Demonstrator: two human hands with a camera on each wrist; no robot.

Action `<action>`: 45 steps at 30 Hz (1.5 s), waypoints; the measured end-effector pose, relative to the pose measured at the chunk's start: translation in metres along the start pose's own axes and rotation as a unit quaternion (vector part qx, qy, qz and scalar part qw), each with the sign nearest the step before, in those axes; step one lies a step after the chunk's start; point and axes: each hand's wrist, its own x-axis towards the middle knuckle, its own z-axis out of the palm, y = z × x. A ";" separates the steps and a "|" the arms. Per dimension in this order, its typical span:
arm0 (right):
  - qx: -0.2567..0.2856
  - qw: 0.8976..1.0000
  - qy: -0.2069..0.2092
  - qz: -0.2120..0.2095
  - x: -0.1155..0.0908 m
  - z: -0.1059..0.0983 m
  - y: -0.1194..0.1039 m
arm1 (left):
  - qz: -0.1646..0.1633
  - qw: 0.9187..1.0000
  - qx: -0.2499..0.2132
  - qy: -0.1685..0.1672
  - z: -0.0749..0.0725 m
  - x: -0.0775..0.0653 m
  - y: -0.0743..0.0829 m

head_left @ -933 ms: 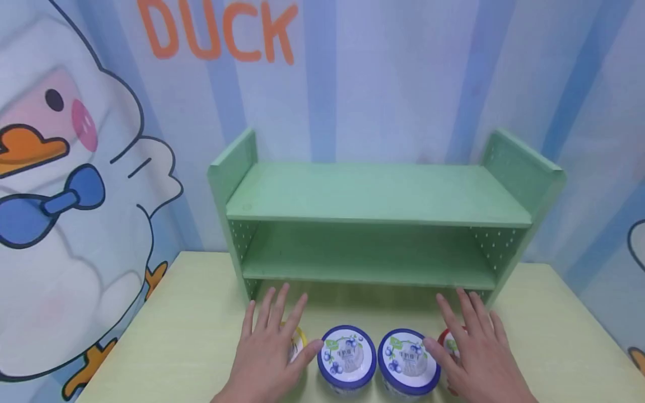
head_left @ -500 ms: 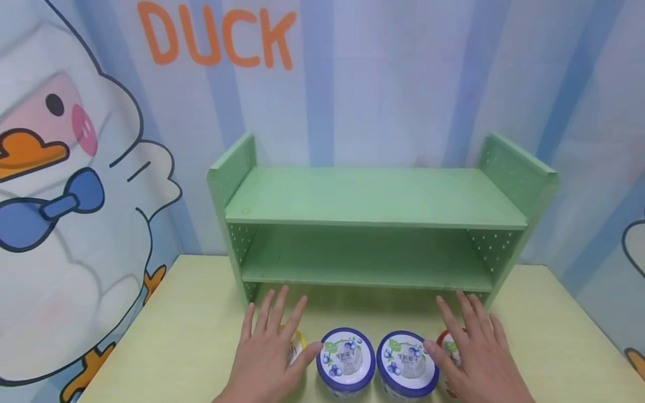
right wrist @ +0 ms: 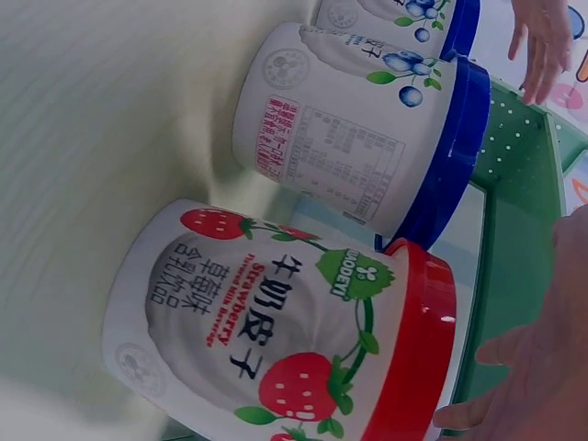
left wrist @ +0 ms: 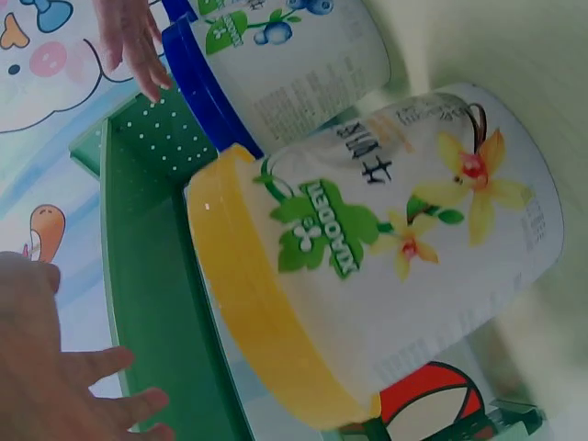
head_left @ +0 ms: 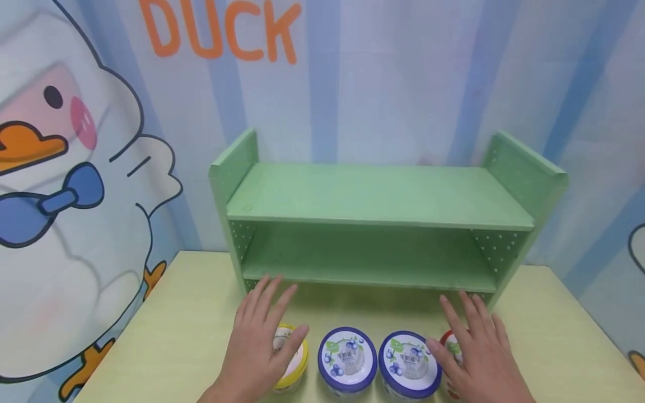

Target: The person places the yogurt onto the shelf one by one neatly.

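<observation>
The work looks to be at its start: no tub is gripped, and all four stand upright, lids on, with their handling apparently yet to come. The left hand (head_left: 254, 341) has its fingers spread wide and holds nothing; the yellow tub (left wrist: 413, 248) stands beside it, partly under its thumb from above. The right hand (head_left: 476, 352) is likewise spread and holds nothing, over the red tub (right wrist: 276, 322); whether it touches that lid I cannot tell. Between the hands are two blue tubs, one (head_left: 347, 358) beside the other (head_left: 410, 364), on the table (head_left: 151, 324). Beyond the fingertips stands the shelf (head_left: 378, 196).
</observation>
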 end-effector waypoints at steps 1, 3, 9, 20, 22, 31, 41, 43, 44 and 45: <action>-0.002 1.000 -0.002 0.003 -0.001 0.000 0.001 | 0.005 1.000 -0.015 0.004 -0.001 0.001 -0.001; -0.005 1.000 -0.002 0.003 -0.002 0.002 0.002 | 0.011 0.999 -0.035 0.009 -0.003 0.003 -0.003; -0.005 1.000 0.003 0.003 -0.004 0.002 0.005 | 0.026 0.997 -0.056 0.036 -0.008 0.011 -0.014; 0.020 0.999 0.003 0.031 -0.009 0.003 0.010 | 0.001 0.996 -0.077 0.054 -0.017 0.022 -0.031; 0.023 0.999 0.008 0.030 -0.009 0.004 0.010 | 0.000 0.995 -0.080 0.062 -0.018 0.024 -0.034; 0.042 0.998 0.017 0.045 -0.010 0.004 0.014 | 0.031 0.989 -0.073 0.123 -0.020 0.036 -0.054; 0.092 0.988 -0.018 0.119 -0.010 -0.001 0.019 | 0.017 0.965 -0.171 0.197 -0.023 0.065 -0.066; 0.103 0.985 -0.028 0.134 -0.010 -0.002 0.020 | 0.006 0.960 -0.188 0.207 -0.025 0.071 -0.066; 0.110 0.984 -0.029 0.137 -0.010 -0.002 0.020 | 0.000 0.957 -0.199 0.212 -0.026 0.074 -0.065; 0.116 0.982 -0.033 0.143 -0.010 -0.002 0.020 | -0.007 0.953 -0.212 0.215 -0.027 0.076 -0.065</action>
